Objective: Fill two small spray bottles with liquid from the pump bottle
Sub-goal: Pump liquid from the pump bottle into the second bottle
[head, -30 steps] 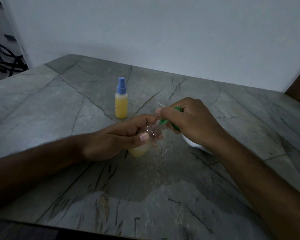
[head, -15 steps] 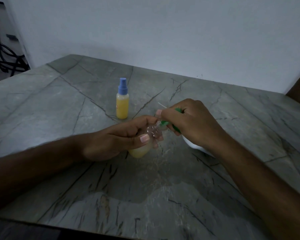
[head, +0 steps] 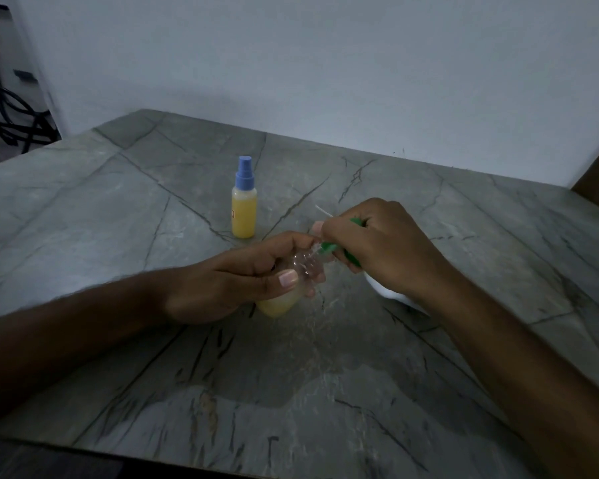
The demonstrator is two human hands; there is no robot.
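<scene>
Head view:

- Blue-capped spray bottle [head: 244, 205]: stands upright on the grey stone table [head: 118, 209], well behind the hands. Yellow liquid reaches close to its neck and the cap is on. Judged finished.
- Second spray bottle [head: 280, 304]: clear body held at the table's middle, base on or just above the surface; which one cannot be told. Yellow liquid shows in the lower part, below the fingers. Its neck area is clear plastic and appears uncapped.
- Left hand [head: 236, 285]: fingers and thumb curled round the second spray bottle, gripping it at the upper body.
- Right hand [head: 377, 250]: fingers closed round a green spray cap [head: 346, 257], whose lower end is brought against the neck of the held bottle. A thin white dip tube [head: 323, 211] sticks out past the fingers, away from the bottle.
- White object [head: 391, 293]: partly hidden under the right wrist, resting on the table; possibly the pump bottle, not identifiable.
- Progress, as a judgement: one bottle filled and closed; the second holds liquid but its cap is not seated. Remaining: feed the tube in, fit and tighten the green spray cap, set the bottle down.
</scene>
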